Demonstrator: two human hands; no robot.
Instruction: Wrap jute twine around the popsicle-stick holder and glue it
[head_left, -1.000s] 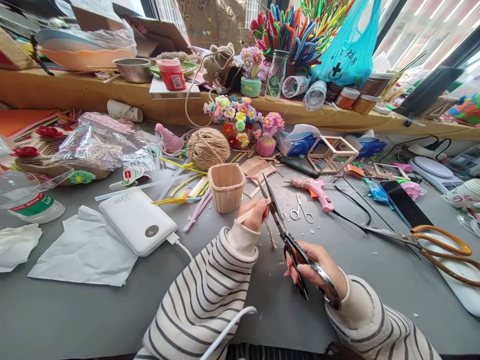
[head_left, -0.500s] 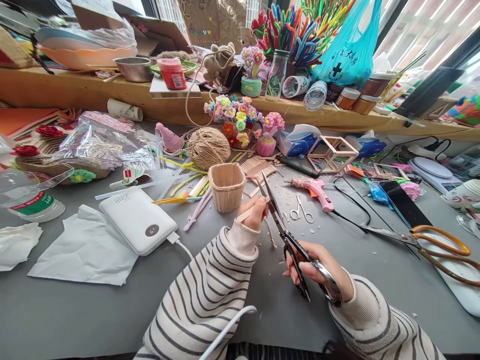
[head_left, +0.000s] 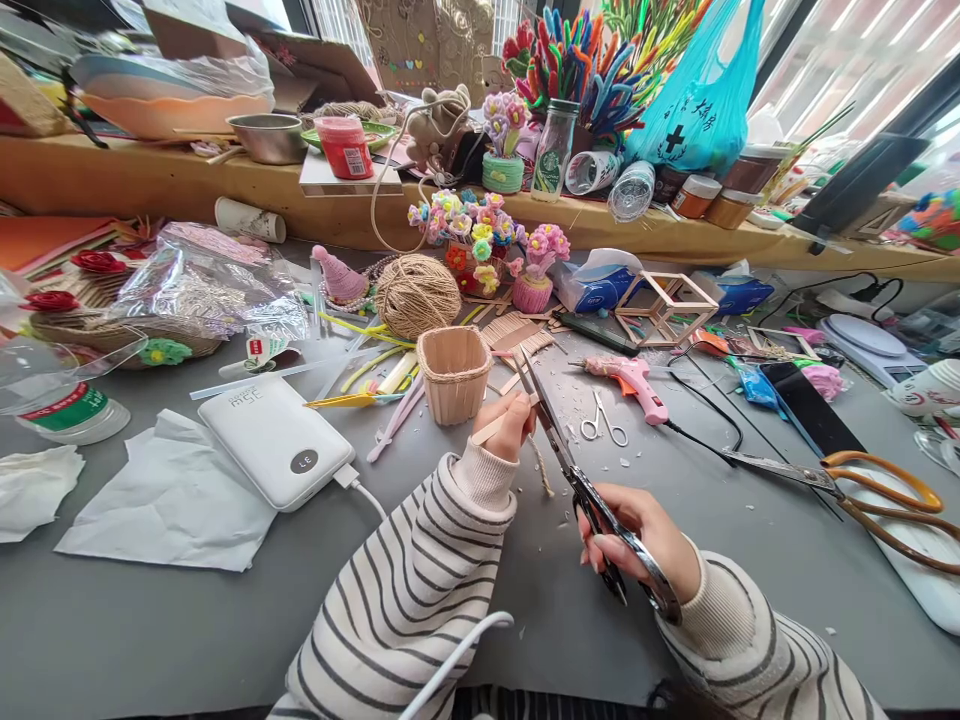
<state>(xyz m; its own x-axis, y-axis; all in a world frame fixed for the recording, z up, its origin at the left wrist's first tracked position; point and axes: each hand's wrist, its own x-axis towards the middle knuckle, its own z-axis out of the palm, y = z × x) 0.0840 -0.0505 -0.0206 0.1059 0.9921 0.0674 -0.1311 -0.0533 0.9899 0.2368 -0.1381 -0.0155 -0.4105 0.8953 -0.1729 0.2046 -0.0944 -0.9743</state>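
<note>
My left hand (head_left: 507, 424) is closed around a flat wooden stick (head_left: 489, 430), whose pale end sticks out beside the wrist. In my right hand (head_left: 637, 535) is a pair of large scissors (head_left: 559, 435), fingers through the handles. The blades are slightly apart and reach up to the stick's end at my left fingertips. Just behind my left hand stands a small wooden basket (head_left: 454, 378) with a twine rim. A short piece of twine (head_left: 543, 468) shows below the left hand.
A ball of twine (head_left: 418, 295) sits behind the basket. To the right lie small scissors (head_left: 604, 420), a pink glue gun (head_left: 634, 385) with its cord, and orange-handled scissors (head_left: 840, 482). A white power bank (head_left: 274, 440) with a cable is at left.
The scissor blades have closed partway at the stick's end, and the handles have come nearer together in my right hand. My left hand has stayed in place.
</note>
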